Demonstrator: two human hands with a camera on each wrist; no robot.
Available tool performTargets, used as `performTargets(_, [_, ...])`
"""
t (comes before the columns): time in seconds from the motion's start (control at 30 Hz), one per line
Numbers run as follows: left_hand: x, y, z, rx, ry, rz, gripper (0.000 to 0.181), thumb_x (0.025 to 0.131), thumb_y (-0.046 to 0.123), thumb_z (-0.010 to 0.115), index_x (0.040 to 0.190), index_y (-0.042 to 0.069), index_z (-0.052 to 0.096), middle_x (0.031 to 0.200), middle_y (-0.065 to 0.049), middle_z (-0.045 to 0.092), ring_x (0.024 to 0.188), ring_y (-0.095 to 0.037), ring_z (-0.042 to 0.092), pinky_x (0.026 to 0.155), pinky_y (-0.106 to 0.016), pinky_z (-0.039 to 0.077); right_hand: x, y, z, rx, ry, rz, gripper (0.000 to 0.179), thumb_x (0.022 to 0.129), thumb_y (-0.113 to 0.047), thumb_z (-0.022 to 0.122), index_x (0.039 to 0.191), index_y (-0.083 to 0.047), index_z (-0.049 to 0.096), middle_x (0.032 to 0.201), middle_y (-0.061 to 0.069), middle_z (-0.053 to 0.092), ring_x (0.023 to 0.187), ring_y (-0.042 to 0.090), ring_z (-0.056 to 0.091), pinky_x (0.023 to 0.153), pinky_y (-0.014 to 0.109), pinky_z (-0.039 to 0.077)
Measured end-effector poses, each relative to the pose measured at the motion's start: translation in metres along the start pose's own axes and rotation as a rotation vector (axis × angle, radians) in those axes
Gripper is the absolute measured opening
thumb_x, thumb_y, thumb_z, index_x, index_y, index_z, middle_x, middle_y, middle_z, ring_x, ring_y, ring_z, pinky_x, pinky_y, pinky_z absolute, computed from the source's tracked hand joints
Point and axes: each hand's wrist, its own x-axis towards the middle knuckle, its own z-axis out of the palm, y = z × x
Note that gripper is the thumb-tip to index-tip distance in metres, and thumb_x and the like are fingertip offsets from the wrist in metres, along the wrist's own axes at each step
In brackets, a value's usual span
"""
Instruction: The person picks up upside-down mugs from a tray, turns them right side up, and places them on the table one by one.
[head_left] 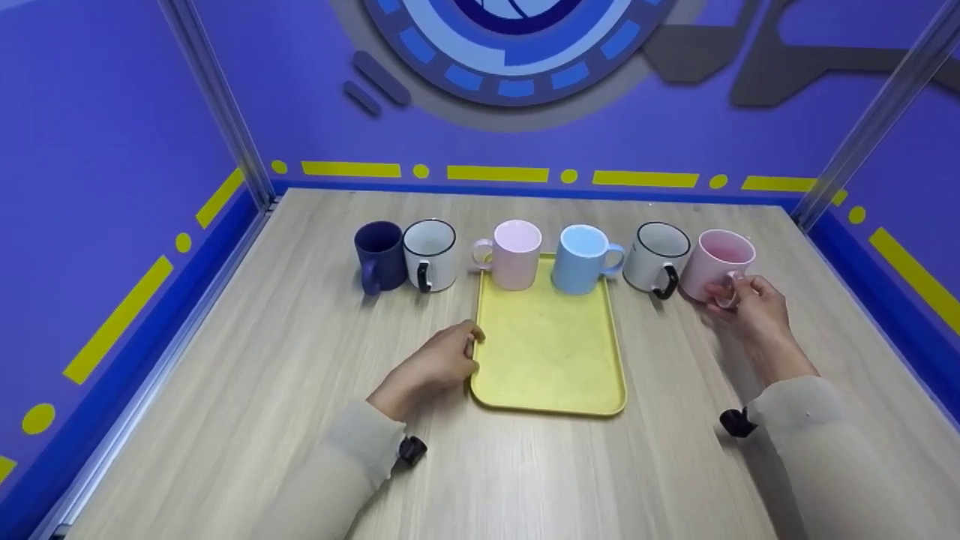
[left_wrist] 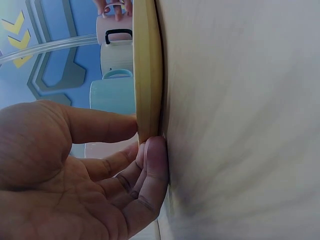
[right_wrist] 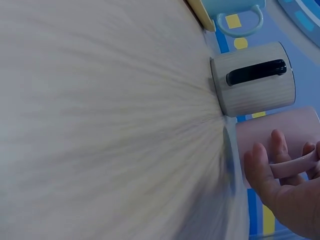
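Note:
My left hand (head_left: 437, 358) pinches the left rim of a yellow tray (head_left: 551, 345). In the left wrist view the thumb meets the tray's edge (left_wrist: 148, 65) while curled fingertips (left_wrist: 156, 155) tuck against its underside. On the tray's far end stand a pale pink mug (head_left: 516, 259), handle to the left, and a light blue mug (head_left: 576, 262), handle to the right. At the right end of the row, my right hand (head_left: 756, 307) holds the handle of a deeper pink mug (head_left: 705, 262). Its fingers curl around that handle (right_wrist: 295, 166) in the right wrist view.
A white mug with black rim and handle (head_left: 652, 259) stands close beside the held pink mug. Left of the tray, a dark blue mug (head_left: 382, 259) and another white, black-handled mug (head_left: 435, 259) stand side by side. Blue panels (head_left: 495, 142) enclose the wooden table (head_left: 300, 345).

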Motion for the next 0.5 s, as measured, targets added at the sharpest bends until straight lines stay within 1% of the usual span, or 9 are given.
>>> performTargets(0.1, [0.0, 0.0, 0.0, 0.013, 0.001, 0.004, 0.046, 0.084, -0.008, 0.059, 0.129, -0.004, 0.056, 0.083, 0.0, 0.05, 0.073, -0.014, 0.046, 0.066, -0.027, 0.037, 0.004, 0.002, 0.0, -0.009, 0.005, 0.005, 0.026, 0.11, -0.031, 0.046, 0.104, -0.006, 0.046, 0.092, -0.005, 0.079, 0.094, 0.006, 0.073, 0.084, 0.025, 0.062])
performTargets(0.23, [0.0, 0.0, 0.001, 0.014, 0.001, -0.003, 0.046, 0.084, -0.007, 0.059, 0.13, -0.004, 0.056, 0.085, -0.001, 0.05, 0.075, -0.015, 0.046, 0.067, -0.028, 0.037, 0.007, 0.005, 0.0, -0.059, 0.003, 0.012, 0.027, 0.111, -0.033, 0.043, 0.105, -0.007, 0.045, 0.093, -0.008, 0.079, 0.093, 0.007, 0.072, 0.083, 0.024, 0.061])
performTargets(0.4, [0.0, 0.0, 0.001, 0.002, 0.001, -0.015, 0.046, 0.084, -0.008, 0.058, 0.13, -0.003, 0.056, 0.087, -0.002, 0.051, 0.076, -0.015, 0.047, 0.068, -0.028, 0.037, 0.01, 0.009, -0.001, -0.073, -0.025, 0.005, 0.027, 0.112, -0.031, 0.04, 0.105, -0.005, 0.044, 0.091, -0.006, 0.079, 0.086, 0.01, 0.075, 0.08, 0.028, 0.063])
performTargets(0.5, [-0.001, -0.001, 0.001, 0.002, 0.003, -0.014, 0.046, 0.084, -0.008, 0.058, 0.13, -0.003, 0.056, 0.088, -0.003, 0.052, 0.076, -0.015, 0.047, 0.068, -0.028, 0.037, 0.011, 0.009, -0.001, -0.08, -0.042, 0.004, 0.028, 0.112, -0.032, 0.039, 0.106, -0.005, 0.042, 0.092, -0.006, 0.079, 0.085, 0.012, 0.075, 0.08, 0.03, 0.063])
